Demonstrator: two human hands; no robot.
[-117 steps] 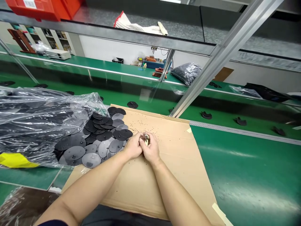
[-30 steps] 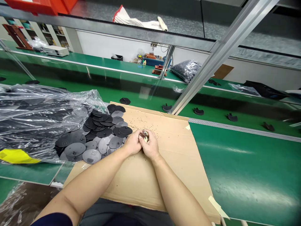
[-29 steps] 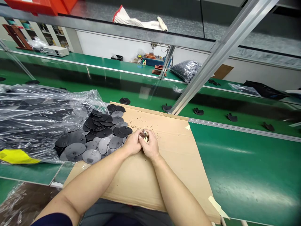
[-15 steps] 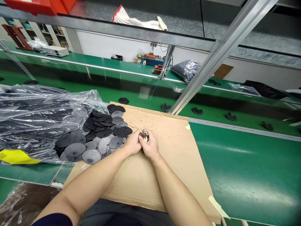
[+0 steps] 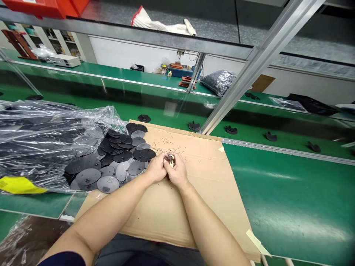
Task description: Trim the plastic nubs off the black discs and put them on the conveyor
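Note:
Over the cardboard sheet (image 5: 205, 192), my two hands meet with their fingers curled inward. My right hand (image 5: 178, 170) is closed around small nippers (image 5: 171, 161), whose metal head and pale yellow handle show between the hands. My left hand (image 5: 157, 169) is closed right against them; what its fingers hold is hidden. Left of the hands lies a heap of round black plastic discs (image 5: 108, 182), some with a small peg in the middle. Tiny black bits (image 5: 166, 142) are scattered on the cardboard beyond my fingers.
A clear plastic bag (image 5: 55, 136) of discs bulges at left, with a yellow label (image 5: 22, 184). Behind the cardboard, curved black parts (image 5: 271, 136) stand spaced along a green strip. A slanted metal post (image 5: 249, 81) rises at right. A white glove (image 5: 155, 25) lies on the upper shelf.
Both hands keep the same place and pose around the nippers. The black parts on the green strip sit slightly further left; the view itself has shifted a little.

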